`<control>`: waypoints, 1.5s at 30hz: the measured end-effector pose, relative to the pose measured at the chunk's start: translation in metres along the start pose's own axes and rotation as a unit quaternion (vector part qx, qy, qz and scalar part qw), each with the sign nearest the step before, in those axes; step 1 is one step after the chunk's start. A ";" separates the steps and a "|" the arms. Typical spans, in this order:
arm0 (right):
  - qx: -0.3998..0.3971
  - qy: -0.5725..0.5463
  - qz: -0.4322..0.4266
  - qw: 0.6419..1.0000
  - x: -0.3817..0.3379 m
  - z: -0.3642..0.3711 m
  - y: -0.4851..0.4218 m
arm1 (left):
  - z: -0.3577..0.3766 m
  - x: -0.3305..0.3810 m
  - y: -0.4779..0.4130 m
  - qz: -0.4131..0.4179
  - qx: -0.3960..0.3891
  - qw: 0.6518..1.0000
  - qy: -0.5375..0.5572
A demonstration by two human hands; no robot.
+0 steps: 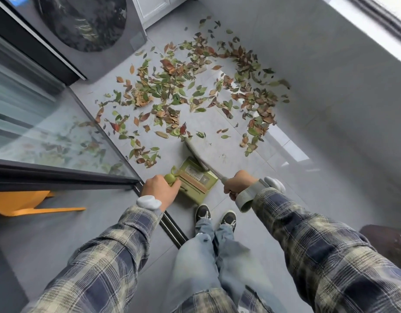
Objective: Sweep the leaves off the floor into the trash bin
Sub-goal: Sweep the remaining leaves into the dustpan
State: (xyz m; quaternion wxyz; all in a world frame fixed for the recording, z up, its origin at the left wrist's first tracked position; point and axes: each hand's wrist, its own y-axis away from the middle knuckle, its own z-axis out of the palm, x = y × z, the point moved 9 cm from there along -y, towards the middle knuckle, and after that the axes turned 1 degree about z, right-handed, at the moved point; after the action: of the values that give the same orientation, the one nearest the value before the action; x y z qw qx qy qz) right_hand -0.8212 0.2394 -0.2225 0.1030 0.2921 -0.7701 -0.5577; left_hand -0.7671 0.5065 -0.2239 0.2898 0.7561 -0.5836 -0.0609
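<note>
Seen from head height, looking down at a grey tiled floor [219,143]. Loose green, brown and red leaves [170,86] ahead of both hands, spread in a broad band from beside the sliding glass door [59,136] at left across to the foot of the pale wall [319,75] at right. Thickest in the middle and on the far side, with a bare patch of tile nearest the body.

At left, left hand [160,190] curled tight round the rounded top of the handle of an olive-green plastic dustpan [195,177]. Pan standing on the floor between the two hands, just in front of the shoes; contents hard to tell.

Next right, flat grey broom head [195,152], long axis pointing away from the body and slightly leftward, crossing the pan's right side, far tip touching the nearest leaves.

At right, right hand [239,185] wrapped closed round the broom's grey handle, nearer to the right-hand clump by the wall.

Hands apart, each clamped on its own tool. No trash bin clearly identifiable. Likely next: a pull of the leaves back toward the pan, led by the right hand.
</note>
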 end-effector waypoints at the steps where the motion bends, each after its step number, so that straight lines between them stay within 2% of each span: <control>1: -0.003 -0.001 -0.003 1.000 0.000 0.003 0.000 | -0.002 -0.004 -0.002 -0.001 -0.004 1.000 -0.006; 11: 0.052 0.006 -0.007 0.999 -0.014 0.009 0.002 | -0.006 -0.030 -0.004 0.001 -0.025 0.998 -0.059; 19: 0.030 0.013 0.000 0.999 -0.008 0.020 0.002 | 0.013 -0.026 0.003 -0.001 -0.020 1.000 -0.021; 24: 0.005 -0.045 0.005 0.999 -0.009 -0.002 0.010 | 0.026 -0.021 0.006 0.010 -0.025 1.000 -0.007; 30: 0.036 -0.022 -0.016 0.999 -0.011 -0.015 0.026 | 0.029 -0.008 0.005 0.025 -0.035 0.999 0.011; 36: 0.072 -0.019 -0.015 0.997 -0.012 -0.012 0.005 | 0.026 -0.007 0.000 0.017 -0.006 1.000 0.015; 42: 0.030 -0.037 0.002 0.999 -0.012 0.015 -0.013 | 0.028 -0.006 -0.011 0.034 0.006 0.999 0.006; 45: 0.009 -0.043 0.004 0.999 -0.018 0.002 -0.009 | 0.027 -0.006 -0.015 0.022 0.011 1.000 -0.007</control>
State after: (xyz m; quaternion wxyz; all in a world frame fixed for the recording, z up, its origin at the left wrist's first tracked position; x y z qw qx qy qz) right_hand -0.8049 0.2493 -0.2283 0.0689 0.2656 -0.7798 -0.5626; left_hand -0.7676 0.5045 -0.2556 0.2782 0.7458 -0.6029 -0.0534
